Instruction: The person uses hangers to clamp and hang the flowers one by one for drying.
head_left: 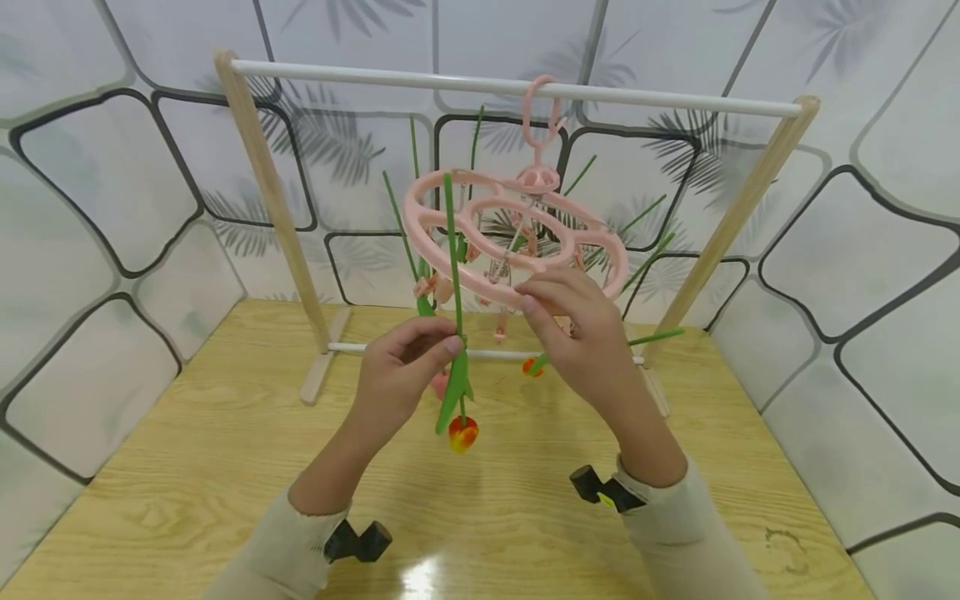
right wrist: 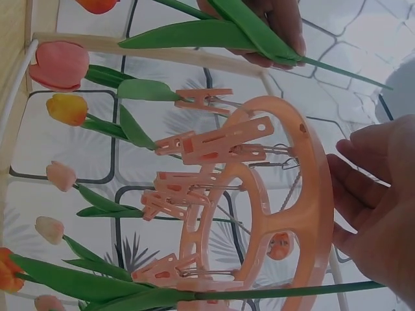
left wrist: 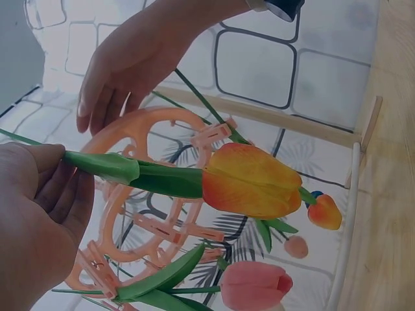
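Note:
My left hand [head_left: 408, 367] pinches the green stem of an artificial tulip, whose orange-yellow bloom [head_left: 463, 434] hangs downward. A round pink clip hanger [head_left: 417, 223] is hooked over a white rail [head_left: 375, 76] and tilts. With thumb and fingers, my right hand [head_left: 581, 325] holds the hanger's near rim. Pink clothespins [right wrist: 227, 140] dangle below the ring, several gripping other tulips upside down. Among these, a pink tulip [right wrist: 59, 66] and a yellow tulip [right wrist: 67, 109] show in the right wrist view. The held tulip's stem rises in front of the ring's left side.
Wooden posts [head_left: 273, 192] [head_left: 738, 212] carry the rail on both sides, with a lower white bar [head_left: 348, 347] between their feet. The stand is on a wood-grain table [head_left: 225, 467]. Patterned panels [head_left: 97, 183] enclose it at the back and sides.

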Tool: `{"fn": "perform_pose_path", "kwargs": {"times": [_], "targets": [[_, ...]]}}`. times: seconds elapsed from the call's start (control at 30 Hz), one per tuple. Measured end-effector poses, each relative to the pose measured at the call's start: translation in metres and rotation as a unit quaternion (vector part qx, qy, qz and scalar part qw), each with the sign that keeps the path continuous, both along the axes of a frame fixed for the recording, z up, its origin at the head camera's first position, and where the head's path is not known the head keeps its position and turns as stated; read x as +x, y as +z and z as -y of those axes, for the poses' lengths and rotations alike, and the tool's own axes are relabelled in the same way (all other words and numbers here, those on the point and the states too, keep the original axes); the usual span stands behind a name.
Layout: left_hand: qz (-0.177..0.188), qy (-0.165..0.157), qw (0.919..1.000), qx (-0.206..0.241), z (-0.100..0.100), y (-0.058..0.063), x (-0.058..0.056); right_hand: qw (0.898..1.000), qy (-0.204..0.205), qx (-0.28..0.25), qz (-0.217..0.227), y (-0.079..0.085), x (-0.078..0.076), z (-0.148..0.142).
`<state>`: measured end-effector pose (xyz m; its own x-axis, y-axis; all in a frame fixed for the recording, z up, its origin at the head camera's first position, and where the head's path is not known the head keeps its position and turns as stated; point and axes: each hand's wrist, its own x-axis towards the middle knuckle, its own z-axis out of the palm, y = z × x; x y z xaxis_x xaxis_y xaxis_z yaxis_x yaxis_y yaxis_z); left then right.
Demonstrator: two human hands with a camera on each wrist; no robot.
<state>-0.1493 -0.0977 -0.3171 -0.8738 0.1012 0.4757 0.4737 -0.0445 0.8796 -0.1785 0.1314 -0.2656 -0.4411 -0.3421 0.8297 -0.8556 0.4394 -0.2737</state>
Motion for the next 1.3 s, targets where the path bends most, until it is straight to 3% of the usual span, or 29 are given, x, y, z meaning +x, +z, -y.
{"fn": "perform_pose_path", "kwargs": {"times": [0.3, 0.5, 0.6, 0.73, 0.9, 1.3], "targets": [[-0.014, -0.013, 0.9998, 0.001, -0.001, -0.003, -0.001, 0.996, 0.027, -0.059, -0.061, -0.009, 0.008, -0.005], [-0.005, -0.015, 0.9998, -0.007, -0.001, -0.003, -0.001, 0.993, 0.038, -0.065, -0.092, -0.023, 0.022, -0.001], [0.001, -0.011, 0.9999, -0.008, -0.001, -0.002, -0.001, 0.993, 0.022, -0.066, -0.096, -0.036, 0.02, 0.003], [0.006, -0.01, 0.9999, -0.007, -0.001, -0.003, -0.001, 0.992, -0.031, -0.073, -0.101, -0.055, 0.014, 0.006], [0.004, -0.012, 0.9999, -0.008, -0.002, -0.004, -0.003, 0.991, -0.072, -0.08, -0.074, -0.067, 0.006, 0.007], [0.005, -0.015, 0.9998, -0.011, -0.002, -0.004, -0.001, 0.993, -0.045, -0.096, 0.06, -0.066, 0.001, 0.01]]}}
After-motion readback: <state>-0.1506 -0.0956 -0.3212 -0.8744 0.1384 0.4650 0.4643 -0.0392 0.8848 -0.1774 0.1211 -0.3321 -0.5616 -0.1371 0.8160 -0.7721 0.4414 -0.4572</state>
